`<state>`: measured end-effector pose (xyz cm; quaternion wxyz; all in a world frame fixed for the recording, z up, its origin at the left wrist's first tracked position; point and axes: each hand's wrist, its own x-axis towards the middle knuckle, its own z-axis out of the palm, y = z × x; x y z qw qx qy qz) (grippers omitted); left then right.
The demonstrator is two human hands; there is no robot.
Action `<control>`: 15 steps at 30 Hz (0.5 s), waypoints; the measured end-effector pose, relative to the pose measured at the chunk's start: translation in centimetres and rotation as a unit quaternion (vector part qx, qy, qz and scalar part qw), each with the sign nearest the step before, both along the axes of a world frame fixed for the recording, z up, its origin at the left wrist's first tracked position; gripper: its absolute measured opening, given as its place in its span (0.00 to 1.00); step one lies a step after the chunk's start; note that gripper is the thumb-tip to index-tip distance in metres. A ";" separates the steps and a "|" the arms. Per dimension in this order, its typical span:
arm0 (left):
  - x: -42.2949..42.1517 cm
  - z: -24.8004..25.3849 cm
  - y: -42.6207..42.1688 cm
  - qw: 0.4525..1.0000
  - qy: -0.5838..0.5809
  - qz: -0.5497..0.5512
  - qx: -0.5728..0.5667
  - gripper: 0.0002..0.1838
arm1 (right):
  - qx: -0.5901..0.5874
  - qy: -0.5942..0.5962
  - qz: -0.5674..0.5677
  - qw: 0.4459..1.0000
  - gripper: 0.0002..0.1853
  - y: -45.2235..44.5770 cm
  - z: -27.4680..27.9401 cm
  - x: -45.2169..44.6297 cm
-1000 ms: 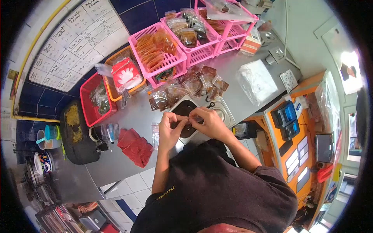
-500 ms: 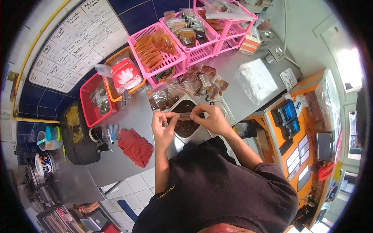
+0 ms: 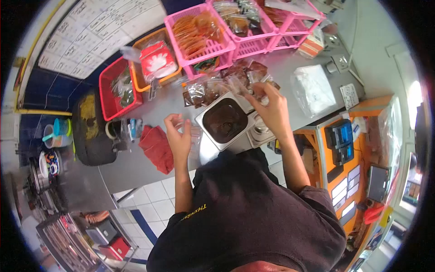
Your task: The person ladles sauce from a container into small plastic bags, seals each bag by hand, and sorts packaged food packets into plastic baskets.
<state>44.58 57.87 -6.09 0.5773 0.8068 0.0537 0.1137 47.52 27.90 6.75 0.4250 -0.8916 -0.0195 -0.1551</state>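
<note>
Around frame centre, holds left hand (image 3: 178,136) spread beside metal pan (image 3: 210,133); seems to pinch clear packet (image 3: 236,85) with right hand (image 3: 271,105); could scatter brown sachets (image 3: 214,91), sweeping low.

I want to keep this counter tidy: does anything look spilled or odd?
No spill shows. Slightly untidy: the red cloth lies crumpled near the edge of the counter, and brown packets lie heaped outside pink baskets.

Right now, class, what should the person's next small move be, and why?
Probably set the clear packet down among the filled packets and let go: the right hand seems to pinch it right by that group, though the fingertips are hard to make out, while the left hand is open and apparently holds nothing.
</note>
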 end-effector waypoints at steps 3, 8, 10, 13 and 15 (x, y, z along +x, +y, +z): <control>-3.0 -3.1 1.9 0.971 0.110 0.065 0.203 0.33 | -0.007 0.017 -0.003 1.000 0.22 0.4 -0.4 -0.7; -5.3 -7.7 1.9 0.952 0.156 0.055 0.256 0.37 | 0.008 0.072 0.068 0.995 0.20 2.9 -1.8 -2.1; -5.5 -8.5 2.3 0.955 0.172 0.060 0.236 0.38 | 0.042 0.086 0.107 0.990 0.19 4.3 -2.4 -2.3; -4.9 -8.3 3.8 0.982 0.176 0.031 0.062 0.35 | 0.079 0.088 0.166 0.979 0.15 6.6 -3.8 -2.3; -5.4 -7.1 4.8 0.988 0.109 -0.039 -0.098 0.34 | 0.063 0.044 0.225 0.971 0.12 7.9 -5.0 -2.0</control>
